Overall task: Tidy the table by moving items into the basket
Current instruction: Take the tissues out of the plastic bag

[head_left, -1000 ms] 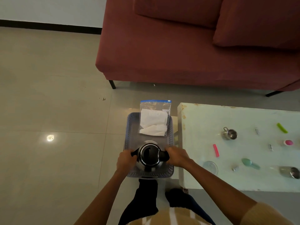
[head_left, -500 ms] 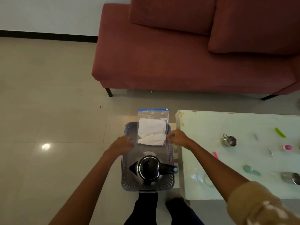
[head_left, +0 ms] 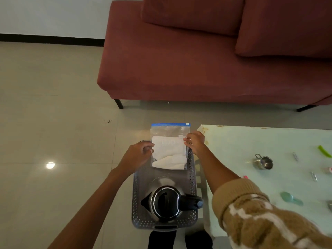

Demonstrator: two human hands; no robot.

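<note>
I observed the grey perforated basket (head_left: 192,169) on the floor, just beside the pale table (head_left: 251,141). An electric kettle (head_left: 166,203) stood upright in its near end, handle pointing toward the table. A clear zip bag (head_left: 169,146) holding folded white paper lay in the far end, its blue-sealed top projecting past the far rim.

My left hand (head_left: 138,155) was at the bag's left edge, fingers curled against it; my right hand (head_left: 195,141) pinched the right edge near the upper corner. Both appeared closed on the bag, though whether the left had a true hold or only rested there I could not tell.

Risks noted, as judgement:
- The bag overhung the rim. Released in that position, it could tip out onto the floor tiles (head_left: 53,123).
- The film looked slick and limp; pressed down unevenly, it could buckle rather than seat flat.
- Pushing the bag toward me could crowd it against the kettle, a top-heavy item that could rock.
- My right sleeve (head_left: 260,212) hung over the table edge near a green scoop (head_left: 291,199); withdrawing carelessly could sweep small items off.

Outstanding on the table: a steel cup (head_left: 264,162), a green strip (head_left: 324,151), and several small pieces I could not identify.
</note>
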